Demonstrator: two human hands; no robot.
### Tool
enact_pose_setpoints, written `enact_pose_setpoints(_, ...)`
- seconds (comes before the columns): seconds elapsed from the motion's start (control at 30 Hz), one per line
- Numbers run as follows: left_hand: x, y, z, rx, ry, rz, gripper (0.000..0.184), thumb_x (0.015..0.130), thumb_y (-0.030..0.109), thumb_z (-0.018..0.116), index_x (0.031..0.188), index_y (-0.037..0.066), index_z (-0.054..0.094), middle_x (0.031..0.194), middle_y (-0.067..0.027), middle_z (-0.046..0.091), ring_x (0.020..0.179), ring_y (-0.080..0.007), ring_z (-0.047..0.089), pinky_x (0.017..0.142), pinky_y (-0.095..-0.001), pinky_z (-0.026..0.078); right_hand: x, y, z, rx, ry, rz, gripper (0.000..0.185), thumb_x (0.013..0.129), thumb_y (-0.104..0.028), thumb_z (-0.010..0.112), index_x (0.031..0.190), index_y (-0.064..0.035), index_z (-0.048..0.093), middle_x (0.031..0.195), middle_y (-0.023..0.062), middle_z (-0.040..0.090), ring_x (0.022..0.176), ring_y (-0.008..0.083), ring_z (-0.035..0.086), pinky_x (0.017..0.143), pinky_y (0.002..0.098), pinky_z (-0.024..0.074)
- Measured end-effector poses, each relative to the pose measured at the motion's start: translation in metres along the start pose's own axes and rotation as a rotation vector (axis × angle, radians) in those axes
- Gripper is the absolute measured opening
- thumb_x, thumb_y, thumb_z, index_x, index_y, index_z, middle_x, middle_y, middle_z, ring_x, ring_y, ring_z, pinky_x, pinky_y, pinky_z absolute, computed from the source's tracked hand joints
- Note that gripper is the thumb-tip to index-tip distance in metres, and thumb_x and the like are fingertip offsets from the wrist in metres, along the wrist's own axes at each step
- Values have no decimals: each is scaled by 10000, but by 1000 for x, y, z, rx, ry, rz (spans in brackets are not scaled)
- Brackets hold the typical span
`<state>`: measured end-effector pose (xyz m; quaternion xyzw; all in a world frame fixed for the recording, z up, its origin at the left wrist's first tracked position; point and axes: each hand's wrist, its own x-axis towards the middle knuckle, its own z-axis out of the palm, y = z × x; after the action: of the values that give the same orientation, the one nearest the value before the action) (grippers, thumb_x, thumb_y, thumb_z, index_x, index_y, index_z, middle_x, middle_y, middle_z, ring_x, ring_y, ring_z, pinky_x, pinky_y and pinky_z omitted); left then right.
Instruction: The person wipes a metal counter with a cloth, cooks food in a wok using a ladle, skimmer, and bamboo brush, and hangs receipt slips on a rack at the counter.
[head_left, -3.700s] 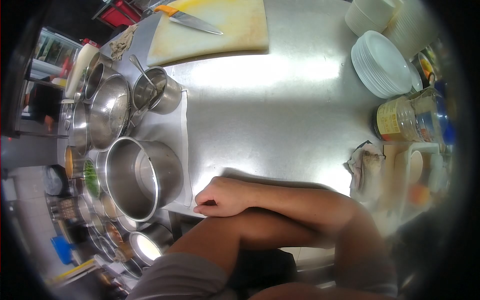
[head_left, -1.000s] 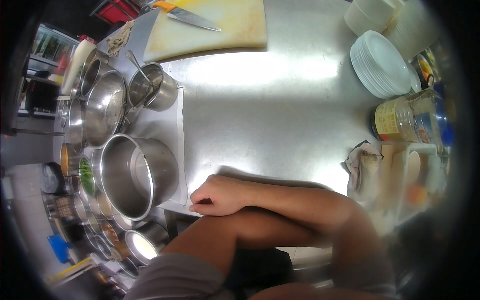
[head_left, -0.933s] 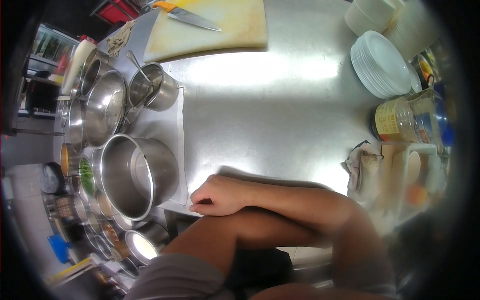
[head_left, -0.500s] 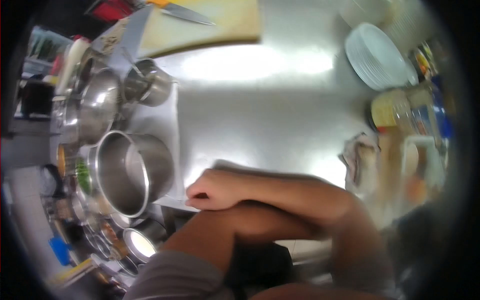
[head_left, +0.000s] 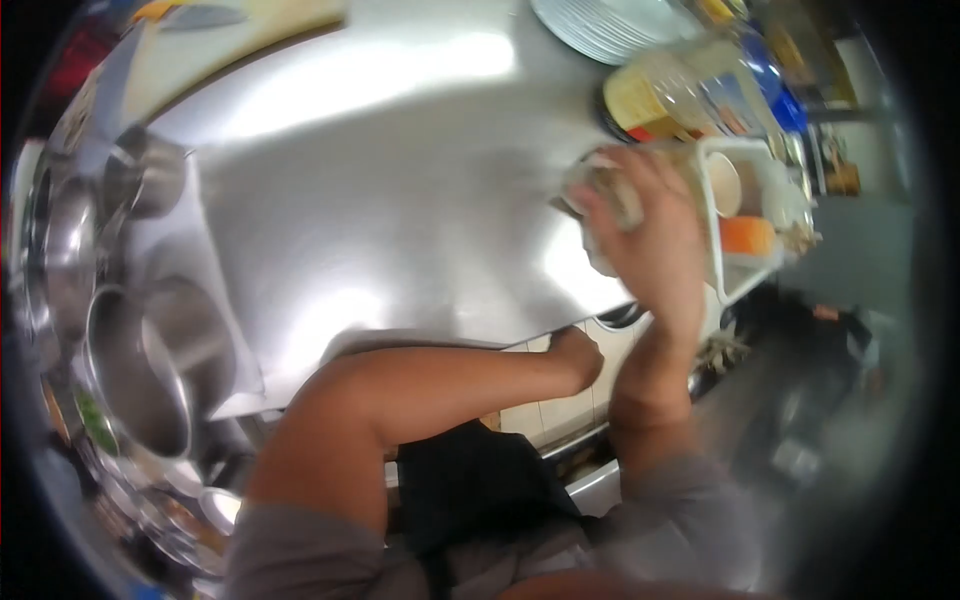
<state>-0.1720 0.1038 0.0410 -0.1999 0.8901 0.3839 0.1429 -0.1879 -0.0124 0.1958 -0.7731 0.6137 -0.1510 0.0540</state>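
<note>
My right hand [head_left: 655,215], blurred by motion, reaches over the right part of the steel table [head_left: 400,200] with its fingers closed on a crumpled cloth [head_left: 603,245]. Just right of it stands a white plastic basket [head_left: 713,200] holding an orange item [head_left: 746,236] and a pale cup-like item [head_left: 725,185]. My left forearm lies along the table's front edge. At its end my left hand [head_left: 577,360] is curled closed near that edge, below the cloth, and nothing shows in it.
A labelled plastic jar [head_left: 650,100] with a blue lid lies behind the basket. Stacked white plates [head_left: 620,25] are at the back. At far left are a large steel pot [head_left: 145,370], a smaller pot [head_left: 155,180] and several bowls. A cutting board [head_left: 225,50] bears a knife [head_left: 205,17].
The view has turned to the right. My arms have uncrossed: my right hand has moved from the front edge to the cloth and taken hold of it. My left hand has come into view.
</note>
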Motion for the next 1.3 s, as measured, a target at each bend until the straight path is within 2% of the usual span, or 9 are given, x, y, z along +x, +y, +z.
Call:
enact_pose_setpoints(0.07, 39, 3, 45, 7, 61, -51, 270, 856, 75, 639, 1082, 91, 787, 1124, -113, 759, 999, -274, 725, 681, -451, 581, -18, 45, 13, -113, 5, 147, 557, 871, -319, 766, 1296, 11, 620, 1195, 235, 663, 1145, 423, 612, 973, 455, 489)
enact_pose_setpoints(0.17, 34, 5, 30, 307, -140, 80, 306, 793, 133, 740, 1093, 108, 790, 1166, -95, 751, 996, -258, 720, 639, -439, 570, -37, 88, 48, -53, -122, 194, 660, 964, -418, 652, 1413, 47, 522, 1297, 301, 603, 1222, 462, 563, 1051, 472, 442)
enact_pose_setpoints(0.37, 37, 5, 23, 348, -128, 128, 343, 753, 186, 793, 1088, 113, 791, 1164, -76, 752, 988, -252, 720, 649, -446, 570, -57, 75, 61, -199, 16, 115, 683, 954, -364, 651, 1490, 3, 441, 1346, 290, 554, 1243, 468, 525, 1057, 506, 420)
enact_pose_setpoints(0.73, 47, 9, 31, 368, -59, 161, 323, 759, 189, 790, 1072, 112, 799, 1134, -71, 761, 1024, -260, 706, 678, -485, 572, -49, 56, 66, -138, 23, 116, 713, 863, -357, 754, 1404, 39, 512, 1316, 273, 565, 1184, 464, 555, 984, 512, 466)
enact_pose_setpoints(0.83, 63, 9, 39, 543, -168, 170, 310, 759, 179, 787, 1061, 111, 802, 1137, -73, 760, 1023, -263, 706, 689, -474, 573, -46, 44, 67, -272, -8, 100, 736, 859, -359, 754, 1416, 38, 485, 1299, 267, 579, 1167, 454, 568, 966, 502, 480)
enact_pose_setpoints(0.97, 58, 4, 35, 395, -142, 107, 301, 746, 172, 793, 1039, 104, 805, 1121, -68, 764, 990, -266, 712, 699, -472, 574, -42, 62, 76, -285, 27, 97, 709, 867, -363, 740, 1411, 23, 502, 1288, 273, 596, 1160, 462, 592, 950, 511, 496)
enact_pose_setpoints(1.03, 50, 3, 31, 313, -110, 67, 296, 748, 179, 794, 1034, 104, 806, 1112, -64, 766, 982, -270, 712, 705, -476, 575, -40, 63, 74, -274, 16, 66, 615, 844, -231, 717, 1376, 13, 527, 1215, 252, 633, 1107, 443, 614, 934, 506, 504)
enact_pose_setpoints(1.17, 70, 6, 45, 415, -115, 109, 314, 757, 193, 787, 1060, 113, 800, 1164, -73, 751, 1044, -269, 695, 748, -477, 571, -13, 42, 66, -231, -59, 196, 543, 820, -170, 709, 1326, -19, 583, 1102, 213, 699, 978, 409, 685, 849, 479, 543)
enact_pose_setpoints(1.3, 146, 12, 100, 657, -252, 156, 347, 793, 229, 762, 1121, 119, 782, 1215, -76, 732, 1087, -265, 679, 802, -494, 563, 42, 6, 63, 389, -21, -40, 478, 795, -122, 720, 1257, -32, 639, 1026, 192, 732, 921, 364, 727, 821, 397, 559)
